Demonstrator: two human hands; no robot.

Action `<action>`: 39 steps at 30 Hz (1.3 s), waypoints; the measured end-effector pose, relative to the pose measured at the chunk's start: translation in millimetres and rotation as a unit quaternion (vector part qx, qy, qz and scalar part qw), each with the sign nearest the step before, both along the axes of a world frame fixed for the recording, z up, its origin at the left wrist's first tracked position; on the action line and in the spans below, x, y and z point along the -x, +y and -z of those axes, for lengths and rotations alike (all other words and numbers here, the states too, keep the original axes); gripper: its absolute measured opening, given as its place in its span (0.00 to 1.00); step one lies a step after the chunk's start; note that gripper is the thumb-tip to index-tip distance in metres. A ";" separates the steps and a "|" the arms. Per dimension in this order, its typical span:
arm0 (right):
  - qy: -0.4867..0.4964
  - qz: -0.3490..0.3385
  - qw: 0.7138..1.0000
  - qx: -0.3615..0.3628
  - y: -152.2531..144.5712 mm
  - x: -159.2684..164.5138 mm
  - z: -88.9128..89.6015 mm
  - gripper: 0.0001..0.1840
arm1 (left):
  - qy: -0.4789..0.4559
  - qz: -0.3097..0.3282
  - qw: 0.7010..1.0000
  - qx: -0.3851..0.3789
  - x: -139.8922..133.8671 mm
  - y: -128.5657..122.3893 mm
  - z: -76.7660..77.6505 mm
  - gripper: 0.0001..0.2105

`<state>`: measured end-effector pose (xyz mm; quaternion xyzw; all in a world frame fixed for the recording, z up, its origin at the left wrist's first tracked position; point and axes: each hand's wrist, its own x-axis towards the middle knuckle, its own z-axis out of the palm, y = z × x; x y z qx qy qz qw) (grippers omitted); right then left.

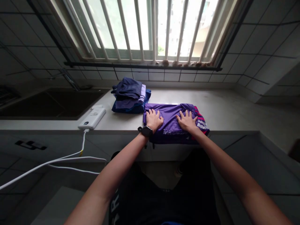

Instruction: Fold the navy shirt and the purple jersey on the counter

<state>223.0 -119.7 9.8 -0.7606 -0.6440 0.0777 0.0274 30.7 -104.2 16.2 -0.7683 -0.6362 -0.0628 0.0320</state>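
Observation:
A purple shirt (170, 110) with pink and white stripes at its right end lies folded on the counter, its near edge hanging over the front. My left hand (153, 120), below a dark wristwatch, rests flat on the shirt's left part with fingers spread. On the right part, my right hand (187, 121) also lies flat, its fingers apart. Neither hand grips anything. Just behind and left of the shirt sits a stack of folded clothes (131, 97) in navy, lilac and blue.
A white power strip (93, 118) with a white cable (67, 158) lies at the counter's front edge on the left. Beyond it is a dark sink (53, 103) with a metal faucet (70, 79). A barred window (145, 31) is above the counter (222, 106).

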 end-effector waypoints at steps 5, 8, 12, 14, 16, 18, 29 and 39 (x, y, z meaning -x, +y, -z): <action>0.017 -0.027 0.999 0.006 5.0 -11.7 -2.2 0.39 | 0.014 -0.010 1.000 0.017 -1.3 -2.8 -1.0 0.30; 0.016 -0.045 0.999 0.003 8.9 -15.4 -5.0 0.38 | 0.017 -0.024 0.999 0.030 -2.5 -6.4 -2.1 0.30; 0.007 -0.085 0.996 0.006 18.0 -20.6 -7.4 0.37 | 0.012 -0.067 0.997 0.048 -11.8 -15.1 -3.8 0.31; -0.004 -0.123 0.992 0.010 25.0 -24.9 -7.2 0.36 | 0.023 -0.098 0.993 0.055 -20.8 -21.6 -3.7 0.32; -0.015 -0.166 0.986 0.011 33.5 -30.2 -5.9 0.34 | 0.027 -0.127 0.990 0.060 -31.3 -29.2 -2.3 0.34; -0.022 -0.200 0.979 0.010 42.8 -36.4 -3.7 0.33 | 0.015 -0.151 0.987 0.059 -41.4 -37.1 0.3 0.34; -0.024 -0.253 0.967 -0.032 72.8 -21.9 -23.1 0.34 | 0.012 -0.185 0.982 0.040 -63.9 -53.9 7.1 0.34; 0.033 0.133 0.990 -0.024 9.8 -43.4 6.8 0.46 | -0.043 -0.163 0.984 0.062 -63.1 -55.9 4.4 0.32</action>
